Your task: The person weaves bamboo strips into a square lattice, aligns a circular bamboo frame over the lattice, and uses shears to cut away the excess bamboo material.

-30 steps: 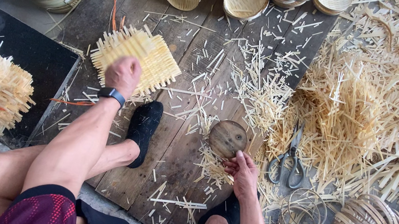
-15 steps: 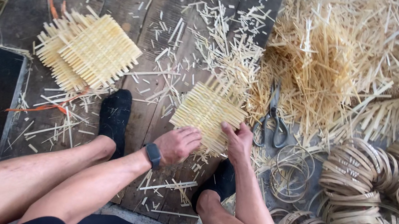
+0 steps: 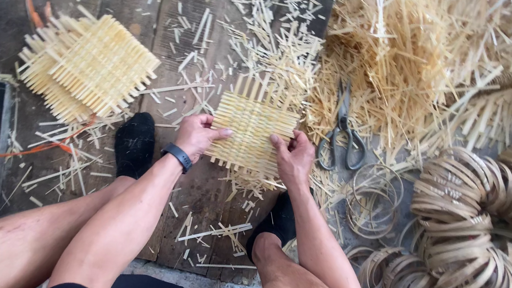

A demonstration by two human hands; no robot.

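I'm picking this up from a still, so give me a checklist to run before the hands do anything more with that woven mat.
1. Both hands on the mat: ok. Left hand and right hand press the woven bamboo mat from its two sides.
2. Mat lying flat on the wooden board: ok, as far as the view shows.
3. Scissors within reach: ok, lying to the right of the mat, untouched.
4. Stack of woven mats apart from the work: ok, off to the left.
5. What lies under the mat: cannot tell, hidden.
6. Bamboo rings at hand: ok, piled on the right.
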